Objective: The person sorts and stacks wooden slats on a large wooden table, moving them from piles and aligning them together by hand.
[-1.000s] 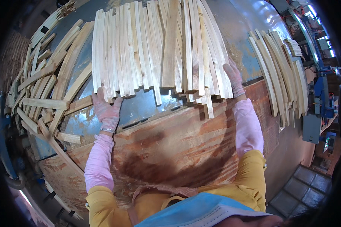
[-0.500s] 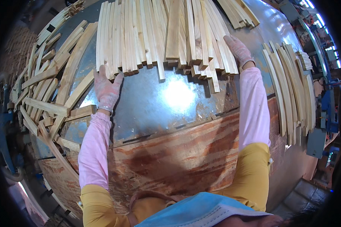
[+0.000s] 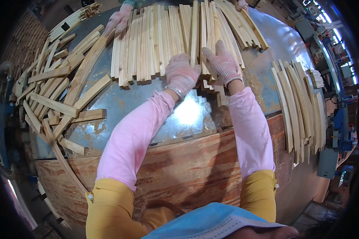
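A row of pale wooden strips [image 3: 149, 44] lies side by side on the metal tabletop in front of me. My left hand [image 3: 182, 73], in a whitish-pink knit glove, is curled at the near ends of the middle strips, its thumb against a raised wooden strip [image 3: 194, 34]. Just to its right, my right hand [image 3: 222, 63], gloved alike, rests over the strips with thumb and fingers apart. Below it, the ends of shorter wooden pieces [image 3: 222, 99] jut toward me. The palm sides of both hands are hidden.
Across the table another person's gloved hands [image 3: 117, 20] touch the row's far left and far right. Jumbled wooden pieces [image 3: 54, 105] lie at left. A stack of long strips [image 3: 303, 107] stands at right. A brown wooden board [image 3: 179, 167] runs along the near side.
Both my hands have moved inward from the row's outer ends to its middle. The row now sits closer together, and another person's hands have appeared at the far side.
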`<state>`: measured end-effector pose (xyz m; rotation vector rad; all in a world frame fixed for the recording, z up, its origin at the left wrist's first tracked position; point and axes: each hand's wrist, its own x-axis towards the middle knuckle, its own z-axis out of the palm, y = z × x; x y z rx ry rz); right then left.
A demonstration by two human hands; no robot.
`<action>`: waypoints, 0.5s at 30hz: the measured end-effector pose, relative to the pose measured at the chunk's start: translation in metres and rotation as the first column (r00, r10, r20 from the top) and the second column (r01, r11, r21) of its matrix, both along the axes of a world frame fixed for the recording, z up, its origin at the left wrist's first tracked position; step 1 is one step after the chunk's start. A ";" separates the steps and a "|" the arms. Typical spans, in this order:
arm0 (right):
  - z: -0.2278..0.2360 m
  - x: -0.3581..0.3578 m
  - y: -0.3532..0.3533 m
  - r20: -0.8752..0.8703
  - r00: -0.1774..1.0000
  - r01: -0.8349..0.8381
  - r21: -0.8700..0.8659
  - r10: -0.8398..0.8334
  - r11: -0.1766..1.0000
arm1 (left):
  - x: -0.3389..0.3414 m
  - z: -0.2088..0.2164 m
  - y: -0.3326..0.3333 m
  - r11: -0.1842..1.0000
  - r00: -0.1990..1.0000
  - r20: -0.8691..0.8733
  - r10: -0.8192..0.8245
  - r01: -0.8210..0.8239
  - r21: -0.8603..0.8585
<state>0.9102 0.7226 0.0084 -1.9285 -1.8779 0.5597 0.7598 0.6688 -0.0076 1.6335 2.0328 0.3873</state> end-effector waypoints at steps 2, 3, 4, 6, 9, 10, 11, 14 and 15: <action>0.009 -0.003 -0.010 -0.079 0.997 -0.026 -0.024 0.024 0.999 | 0.003 -0.015 -0.008 0.980 0.994 0.050 -0.095 0.085 0.181; 0.010 -0.007 -0.008 -0.030 0.999 -0.027 -0.018 0.027 0.999 | 0.001 -0.023 -0.010 0.958 0.980 0.084 -0.180 0.155 0.243; 0.010 -0.009 -0.004 0.015 1.000 -0.019 -0.012 0.019 1.000 | 0.001 -0.026 -0.014 0.924 0.955 0.109 -0.274 0.230 0.305; 0.011 -0.017 0.001 0.105 0.994 -0.008 0.000 0.008 1.000 | 0.000 -0.030 -0.023 0.909 0.936 0.078 -0.343 0.309 0.280; 0.028 -0.038 0.006 0.222 0.974 0.058 -0.079 -0.039 0.995 | -0.012 -0.048 -0.035 0.828 0.925 -0.004 -0.379 0.341 0.444; 0.033 -0.040 0.009 0.247 0.968 0.083 -0.131 -0.048 0.988 | -0.015 -0.045 -0.038 0.871 0.921 0.041 -0.387 0.351 0.345; 0.022 -0.038 0.012 0.230 0.970 0.088 -0.032 -0.079 0.996 | -0.018 -0.042 -0.044 0.900 0.917 0.086 -0.391 0.361 0.243; 0.020 -0.036 0.006 -0.150 0.988 0.024 0.048 -0.017 0.999 | -0.026 -0.079 -0.064 0.821 0.932 -0.212 -0.294 0.360 0.443; -0.003 -0.013 0.028 -0.310 0.947 0.087 0.009 -0.080 0.996 | -0.016 -0.068 -0.053 0.851 0.901 -0.167 -0.401 0.434 0.296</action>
